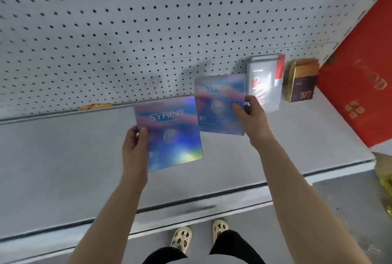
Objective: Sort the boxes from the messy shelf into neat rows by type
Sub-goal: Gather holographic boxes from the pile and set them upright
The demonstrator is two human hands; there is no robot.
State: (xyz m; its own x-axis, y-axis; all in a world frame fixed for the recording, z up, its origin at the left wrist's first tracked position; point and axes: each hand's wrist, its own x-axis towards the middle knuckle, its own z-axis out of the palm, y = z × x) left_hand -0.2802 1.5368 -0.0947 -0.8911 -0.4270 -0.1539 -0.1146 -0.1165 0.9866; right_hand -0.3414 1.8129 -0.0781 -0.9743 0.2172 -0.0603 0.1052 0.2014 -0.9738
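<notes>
- The left hand (135,147) is gripping a flat holographic SYRINX box (169,134) at its left edge, with the thumb lying on the front face and the other fingers hidden behind it.
- The right hand (252,117) is holding a second holographic box (219,102) of the same design at its right edge, thumb on the front and fingers curled behind.
- Both boxes are being held in the air over the shelf (63,157), just beside each other; the right one is standing a little higher and further back, and its left edge is passing behind the upper right corner of the left one.
- Each box is square and thin, and its face is shining in blue, pink and violet, with a green and yellow glare at the lower corner of the left one. The white word SYRINX is showing near the top, and a small round picture is sitting below it. The second box is blurred, so its lettering is hard to read.
- The shelf is grey and flat, with a raised front lip.
- Behind it a grey pegboard wall (127,30) with rows of small dark holes is rising.
- At the back right a grey box with red marks (265,81) is standing upright, next to a gold and dark box marked 377 (301,81).
- A large red box (364,77) is leaning at the right end of the shelf.
- Below, the person's pale perforated shoes (182,238) are showing on the grey floor.
</notes>
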